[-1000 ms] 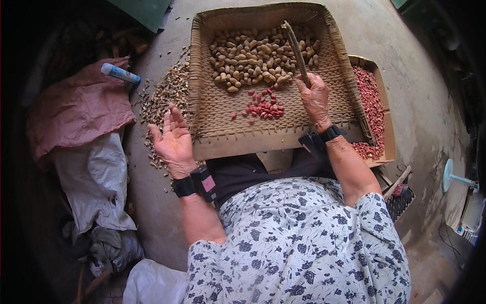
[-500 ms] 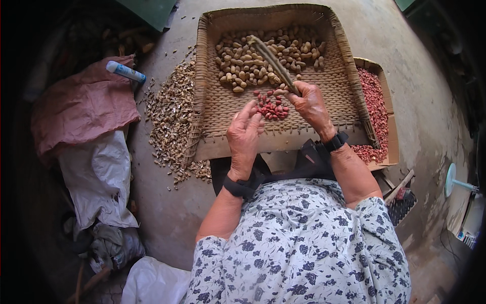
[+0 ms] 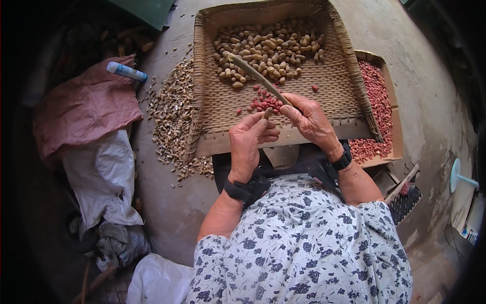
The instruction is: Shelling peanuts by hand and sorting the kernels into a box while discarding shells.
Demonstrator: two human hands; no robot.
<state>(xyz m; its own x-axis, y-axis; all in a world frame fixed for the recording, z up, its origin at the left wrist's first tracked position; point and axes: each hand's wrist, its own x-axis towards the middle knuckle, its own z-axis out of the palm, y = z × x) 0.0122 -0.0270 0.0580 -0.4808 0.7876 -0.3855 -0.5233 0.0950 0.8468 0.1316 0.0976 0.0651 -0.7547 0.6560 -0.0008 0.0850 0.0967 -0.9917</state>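
Observation:
My right hand (image 3: 313,120) is closed round the lower end of a long wooden stick (image 3: 258,77), which slants up and left over a woven basket tray (image 3: 331,83). Between the thumb and fingers of my left hand (image 3: 249,139) is a brownish peanut pod (image 3: 267,113), just left of my right hand. Whether the pod is whole or cracked I cannot tell. Red shelled peanuts (image 3: 260,101) lie in the tray just beyond my hands. Farther back in the tray is a heap of unshelled peanuts (image 3: 276,48).
Broken peanut shells (image 3: 172,111) are piled on the floor left of the tray. At its right stands a cardboard box (image 3: 397,126) full of red kernels (image 3: 374,101). Farther left are a pinkish sack (image 3: 86,109), a white sack (image 3: 104,172) and a blue-white tube (image 3: 126,71).
My left hand has gone from open to pinching a peanut pod. My right hand and the stick have come nearer to me and the stick tilts farther left. More red kernels lie scattered in the tray.

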